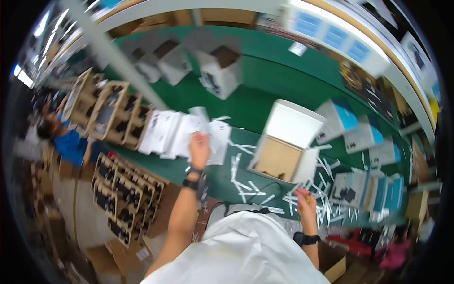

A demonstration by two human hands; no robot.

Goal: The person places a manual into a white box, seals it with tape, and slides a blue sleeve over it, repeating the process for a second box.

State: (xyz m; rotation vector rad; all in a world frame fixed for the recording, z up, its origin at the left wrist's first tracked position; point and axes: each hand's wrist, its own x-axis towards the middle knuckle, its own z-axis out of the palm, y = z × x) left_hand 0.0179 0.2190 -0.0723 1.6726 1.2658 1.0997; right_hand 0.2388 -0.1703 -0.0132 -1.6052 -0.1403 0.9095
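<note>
My left hand [199, 150] is over several white printed leaflets [163, 135] spread at the table's left. Its fingers are closed at the lower end of a raised leaflet [200, 117], somewhat blurred. Right of the middle stands an open white box [297, 118] with its lid up and a brown cardboard insert [277, 157] inside. My right hand [307, 208] is just beyond the box's near right corner, above scattered white paper strips [326, 196]. Its fingers are curled closed around a small yellowish thing, too small to name.
Open white boxes [220, 71] stand at the back left of the green table [265, 80]. White-and-blue boxes [362, 137] line the right side. Wooden racks [106, 111] holding black parts are at the left, near a person in blue [71, 144]. A post [113, 54] rises at the back left.
</note>
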